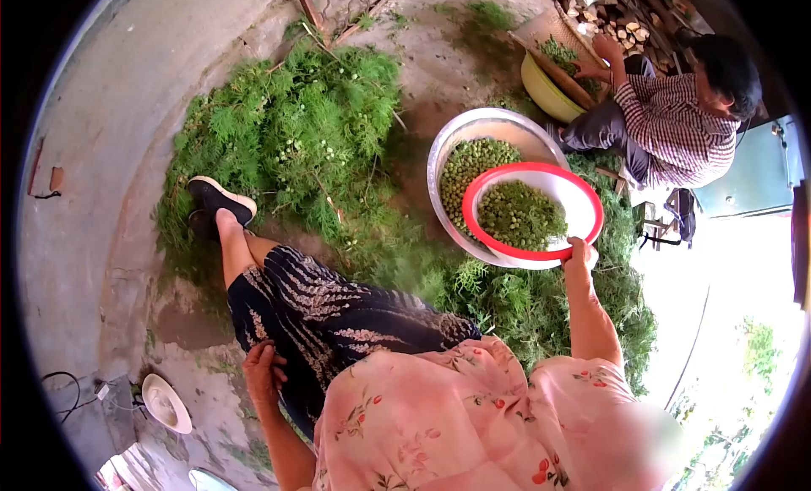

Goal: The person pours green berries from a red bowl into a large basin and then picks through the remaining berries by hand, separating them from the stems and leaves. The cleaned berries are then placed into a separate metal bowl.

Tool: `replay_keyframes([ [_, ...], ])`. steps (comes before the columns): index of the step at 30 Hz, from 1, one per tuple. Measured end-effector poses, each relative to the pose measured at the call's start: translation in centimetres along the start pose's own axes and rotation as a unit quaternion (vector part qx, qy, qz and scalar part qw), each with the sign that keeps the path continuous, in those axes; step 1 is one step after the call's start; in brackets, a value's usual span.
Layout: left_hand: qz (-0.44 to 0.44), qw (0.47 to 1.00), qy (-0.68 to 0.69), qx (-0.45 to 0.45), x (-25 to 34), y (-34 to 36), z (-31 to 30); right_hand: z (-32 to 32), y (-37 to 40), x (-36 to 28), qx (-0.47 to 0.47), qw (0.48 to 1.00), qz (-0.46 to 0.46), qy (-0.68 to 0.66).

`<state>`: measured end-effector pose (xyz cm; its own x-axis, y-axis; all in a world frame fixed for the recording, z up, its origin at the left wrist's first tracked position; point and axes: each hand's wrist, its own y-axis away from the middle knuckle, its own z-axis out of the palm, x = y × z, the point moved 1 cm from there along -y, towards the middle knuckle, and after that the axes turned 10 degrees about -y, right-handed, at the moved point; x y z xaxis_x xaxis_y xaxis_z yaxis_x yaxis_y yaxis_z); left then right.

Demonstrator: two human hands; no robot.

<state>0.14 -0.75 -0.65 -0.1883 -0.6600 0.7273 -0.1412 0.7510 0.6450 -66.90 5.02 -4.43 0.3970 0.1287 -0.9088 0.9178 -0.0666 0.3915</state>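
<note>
- Right hand (579, 253) grips the red-rimmed basin (581, 204) alone; a wrist slip could spill its green pods (519, 214).
- Left hand (263, 368) rests at the skirt (363, 309), fingers loose, seemingly empty.

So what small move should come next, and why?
Perhaps bring the left hand over to steady the red-rimmed basin: it holds small green pieces, only the right hand grips its rim, and the left is by the dark clothing.
</note>
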Motion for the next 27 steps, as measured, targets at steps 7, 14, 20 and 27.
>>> replay_keyframes([
  [7,0.022,0.999,-0.022,0.018,1.5,-0.5,-0.5,1.0,-0.9,6.6,-0.125,0.990,0.011,-0.062],
  [14,0.009,1.000,-0.014,0.008,0.4,-0.3,0.5,0.7,2.5,7.1,-0.119,0.959,0.201,-0.159],
  [20,0.006,1.000,-0.004,0.012,0.2,-0.5,0.4,0.9,5.9,6.1,-0.310,0.908,0.211,-0.185],
  [27,0.011,1.000,-0.019,0.014,0.8,0.0,0.5,-0.1,2.2,10.9,-0.303,0.815,-0.384,0.311],
])
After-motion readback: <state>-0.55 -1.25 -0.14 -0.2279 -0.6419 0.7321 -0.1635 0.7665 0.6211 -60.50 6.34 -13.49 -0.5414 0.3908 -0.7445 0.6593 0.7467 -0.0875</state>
